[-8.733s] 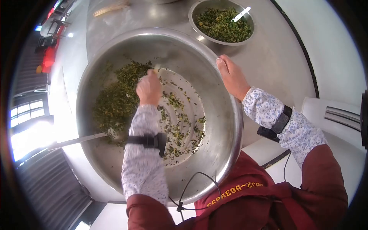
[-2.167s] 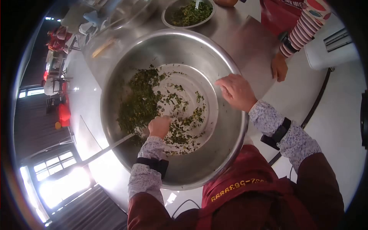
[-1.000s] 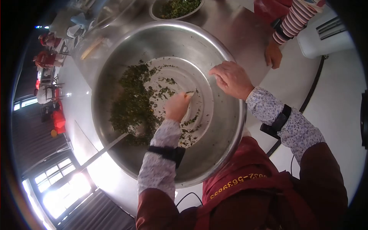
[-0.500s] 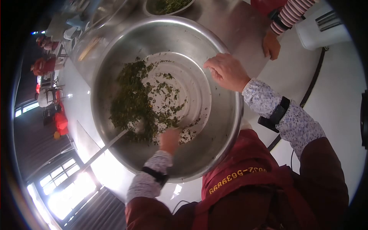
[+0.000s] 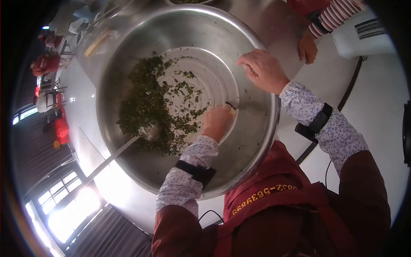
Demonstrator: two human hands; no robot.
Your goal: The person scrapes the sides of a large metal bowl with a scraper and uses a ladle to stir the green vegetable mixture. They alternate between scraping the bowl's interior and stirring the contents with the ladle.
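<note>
A wide steel basin (image 5: 257, 158) stands in front of me, with a mass of chopped green leaves (image 5: 145, 98) on its left side and loose bits scattered over its bottom. My left hand (image 5: 217, 122) is low inside the basin, its fingers closed near the right edge of the scattered bits. A small yellowish piece (image 5: 232, 112) shows at its fingertips; what the hand grips is mostly hidden. By the upper right rim, my right hand (image 5: 264, 70) has its fingers curled inward over the basin wall, their inner side out of sight. A long-handled ladle (image 5: 124, 147) leans on the left rim, its bowl among the leaves.
Another person's hand (image 5: 307, 49) rests on the metal table (image 5: 274, 30) at the upper right, beside a white plastic stool (image 5: 364, 38). A second container (image 5: 190, 2) with greens is cut off at the top. A cable (image 5: 353, 83) runs down the right side.
My left hand has moved right and up across the basin bottom, away from the leaf pile. My right hand shifts slightly right and up, still curled. The ladle stays leaning in the basin.
</note>
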